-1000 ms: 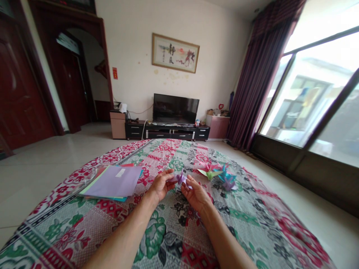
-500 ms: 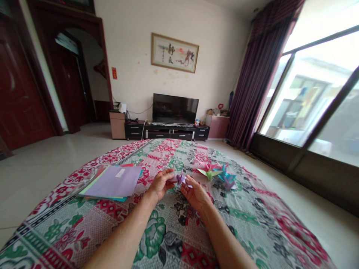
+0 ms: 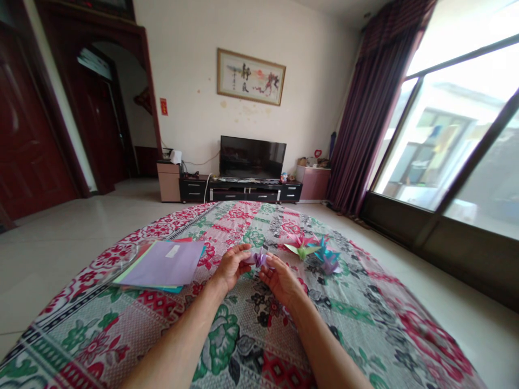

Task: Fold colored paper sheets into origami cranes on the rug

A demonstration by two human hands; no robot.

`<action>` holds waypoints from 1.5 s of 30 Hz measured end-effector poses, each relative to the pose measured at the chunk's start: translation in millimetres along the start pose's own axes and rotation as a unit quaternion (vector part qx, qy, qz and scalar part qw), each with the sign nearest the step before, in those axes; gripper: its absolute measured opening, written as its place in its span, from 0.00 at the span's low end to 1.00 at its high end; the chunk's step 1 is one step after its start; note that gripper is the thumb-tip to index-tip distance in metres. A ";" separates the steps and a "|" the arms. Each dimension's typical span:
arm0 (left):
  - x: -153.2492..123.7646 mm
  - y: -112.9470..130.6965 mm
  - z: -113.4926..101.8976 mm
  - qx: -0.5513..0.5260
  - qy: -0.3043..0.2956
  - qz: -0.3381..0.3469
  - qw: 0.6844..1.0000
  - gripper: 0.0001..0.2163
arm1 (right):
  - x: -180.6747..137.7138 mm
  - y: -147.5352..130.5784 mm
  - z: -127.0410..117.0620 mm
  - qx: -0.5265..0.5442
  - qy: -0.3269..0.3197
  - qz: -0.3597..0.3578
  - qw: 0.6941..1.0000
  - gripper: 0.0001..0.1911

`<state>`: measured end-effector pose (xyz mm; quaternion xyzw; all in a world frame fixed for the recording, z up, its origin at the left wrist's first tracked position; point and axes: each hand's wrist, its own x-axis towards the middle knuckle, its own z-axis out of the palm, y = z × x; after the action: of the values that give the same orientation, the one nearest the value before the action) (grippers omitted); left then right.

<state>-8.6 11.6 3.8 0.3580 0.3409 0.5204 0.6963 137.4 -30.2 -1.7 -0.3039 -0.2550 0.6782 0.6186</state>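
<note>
A small purple folded paper piece, pleated in its middle, is held just above the tablecloth between my two hands. My left hand pinches its left end between thumb and fingers. On the other side, my right hand grips the right end, thumb on top and fingers curled beneath. Parts of the paper are hidden under my fingertips. To the right lie several folded paper cranes, among them a green one, a blue one and a purple one.
A stack of coloured paper sheets, purple on top with a small white label, lies at the left. The round table wears a floral tablecloth. Beyond it stand a television and a low black cabinet; a window is at right.
My right thumb and fingers have shifted slightly on the purple paper, and its right end is now more covered. The left hand stays nearly still.
</note>
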 end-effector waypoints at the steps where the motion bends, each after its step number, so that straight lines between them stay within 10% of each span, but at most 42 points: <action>1: -0.2 0.0 0.3 0.004 0.000 0.001 1.000 0.14 | 0.3 0.5 -0.1 -0.007 0.000 0.000 1.000 0.15; 45: -2.4 6.0 -2.6 0.034 -0.057 -0.076 0.995 0.18 | -0.1 -6.2 -0.4 -0.088 0.028 0.029 0.995 0.17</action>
<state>-14.3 10.9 7.9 0.3836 0.3446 0.4326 0.7395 141.9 -29.7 2.6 -0.3833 -0.2879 0.6616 0.5766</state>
